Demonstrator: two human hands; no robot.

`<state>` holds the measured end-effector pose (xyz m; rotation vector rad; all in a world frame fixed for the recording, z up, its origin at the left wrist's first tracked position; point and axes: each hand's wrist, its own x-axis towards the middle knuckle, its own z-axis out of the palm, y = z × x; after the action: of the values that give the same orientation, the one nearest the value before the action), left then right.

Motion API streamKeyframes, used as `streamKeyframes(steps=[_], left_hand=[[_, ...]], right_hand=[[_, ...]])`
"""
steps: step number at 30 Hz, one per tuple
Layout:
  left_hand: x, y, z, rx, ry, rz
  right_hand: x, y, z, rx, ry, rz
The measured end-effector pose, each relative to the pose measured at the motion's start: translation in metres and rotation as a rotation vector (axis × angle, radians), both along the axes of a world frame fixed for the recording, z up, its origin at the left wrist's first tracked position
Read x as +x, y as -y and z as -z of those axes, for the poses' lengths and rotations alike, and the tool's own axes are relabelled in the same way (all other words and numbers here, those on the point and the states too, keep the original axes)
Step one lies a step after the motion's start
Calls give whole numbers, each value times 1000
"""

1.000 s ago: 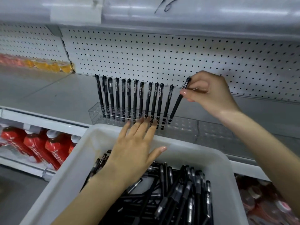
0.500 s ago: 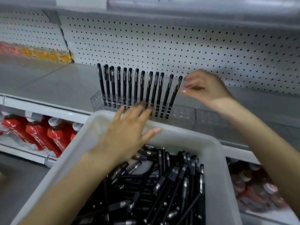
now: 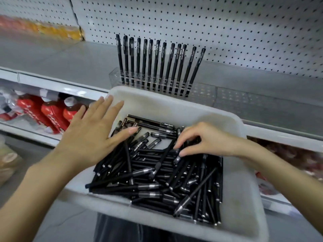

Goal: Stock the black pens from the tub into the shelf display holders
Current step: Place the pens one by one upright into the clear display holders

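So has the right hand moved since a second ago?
Yes. The right hand has come down and toward the person, from the top of the pen row in the holder into the tub, fingers on loose pens.

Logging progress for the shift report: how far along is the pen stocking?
Early. Done: one row of pens stands in the clear holder on the shelf, filling only its left part. In hand: nothing yet; the right hand is reaching into the pile, the left hand is open at the tub rim. Left: the tub's many loose pens.
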<state>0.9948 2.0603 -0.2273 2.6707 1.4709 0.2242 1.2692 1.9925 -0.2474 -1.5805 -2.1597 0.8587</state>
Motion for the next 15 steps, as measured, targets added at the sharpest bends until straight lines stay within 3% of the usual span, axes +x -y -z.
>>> streamKeyframes(steps=[9, 15], left_hand=[[-4, 4, 8, 58, 19, -5], [-2, 4, 9, 64, 43, -6]], right_hand=[[-8, -12, 4, -109, 222, -129], [-10, -17, 2, -174, 183, -118]])
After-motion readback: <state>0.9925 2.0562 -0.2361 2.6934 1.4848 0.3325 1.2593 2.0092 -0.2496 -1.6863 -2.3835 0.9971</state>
